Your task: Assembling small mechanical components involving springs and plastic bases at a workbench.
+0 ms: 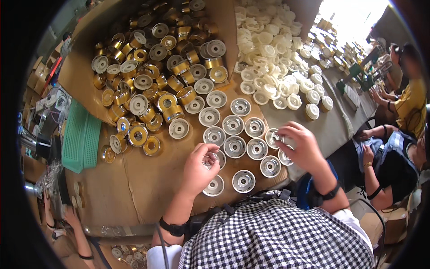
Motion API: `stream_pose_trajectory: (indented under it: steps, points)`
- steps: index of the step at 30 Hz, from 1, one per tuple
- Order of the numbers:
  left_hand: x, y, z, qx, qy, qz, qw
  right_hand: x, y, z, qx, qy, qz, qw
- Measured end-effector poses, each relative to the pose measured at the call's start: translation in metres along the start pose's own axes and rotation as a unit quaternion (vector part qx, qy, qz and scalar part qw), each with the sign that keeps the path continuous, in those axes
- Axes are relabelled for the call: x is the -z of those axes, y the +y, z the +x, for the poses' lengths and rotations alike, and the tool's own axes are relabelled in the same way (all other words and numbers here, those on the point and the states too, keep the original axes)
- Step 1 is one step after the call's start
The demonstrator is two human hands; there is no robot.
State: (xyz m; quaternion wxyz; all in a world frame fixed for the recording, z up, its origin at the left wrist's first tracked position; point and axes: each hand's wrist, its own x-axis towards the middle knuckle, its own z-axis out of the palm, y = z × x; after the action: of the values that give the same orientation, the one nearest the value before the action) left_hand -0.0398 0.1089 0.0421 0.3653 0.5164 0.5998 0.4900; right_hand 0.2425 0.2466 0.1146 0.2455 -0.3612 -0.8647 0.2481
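My left hand is curled over the left side of a loose group of round white caps, with small shiny pieces showing between its fingers; their kind I cannot make out. Beneath it, a cap is partly covered. At the right of the group, my right hand has thumb and fingertips bent together over the edge of another cap; anything pinched there is too small to tell. Several caps, such as this one, have a silvery inner disc with a centre hole. Nearest me lies one more cap.
Gold-sided caps are heaped in a cardboard box at the far left. Milky plastic parts pile up behind the group. A green basket stands left. Co-workers sit at the right, near a green hand press.
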Motion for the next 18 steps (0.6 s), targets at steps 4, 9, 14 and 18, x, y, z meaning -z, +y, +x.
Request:
stream_pose_trajectory:
  steps: [4,9,14,18]
  points:
    - [-0.011,-0.003,0.000,0.003,-0.005,0.076,0.997,0.075,0.054,-0.103,-0.176,-0.145,-0.115,0.967]
    - [-0.026,-0.003,0.014,-0.028,0.025,0.106,0.994,0.036,0.255,-0.349,-0.175,-0.361,-0.310,0.862]
    - [-0.024,-0.018,0.002,-0.023,0.061,0.112,0.992,-0.052,0.263,-0.371,-0.209,-0.354,-0.298,0.861]
    - [-0.022,-0.020,0.004,0.007,0.062,0.057,0.996,-0.117,0.278,-0.353,-0.239,-0.341,-0.308,0.855]
